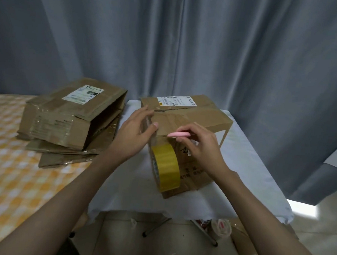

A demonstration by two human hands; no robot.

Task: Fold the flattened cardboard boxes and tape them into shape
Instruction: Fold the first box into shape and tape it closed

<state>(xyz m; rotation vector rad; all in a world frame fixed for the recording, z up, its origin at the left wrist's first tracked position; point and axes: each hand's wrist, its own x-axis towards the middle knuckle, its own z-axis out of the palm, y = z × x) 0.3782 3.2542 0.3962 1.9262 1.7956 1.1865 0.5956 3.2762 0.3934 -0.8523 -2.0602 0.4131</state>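
A folded-up cardboard box (pixel 192 117) with a white shipping label stands on the small white-covered table (pixel 249 171). A roll of yellow-brown tape (pixel 167 166) hangs down the box's near face by its strip. My left hand (pixel 135 135) rests with straight fingers on the box's left top edge, thumb on the near upper edge. My right hand (pixel 200 147) pinches a small pink cutter (pixel 178 135) at the tape strip just below the box's top edge.
On the orange checked surface (pixel 12 177) to the left lies a pile of flattened boxes (pixel 67 150) with a partly opened box (pixel 71 115) on top. Grey curtains hang behind. On the floor below the table lie a tape roll (pixel 221 228) and cardboard scraps.
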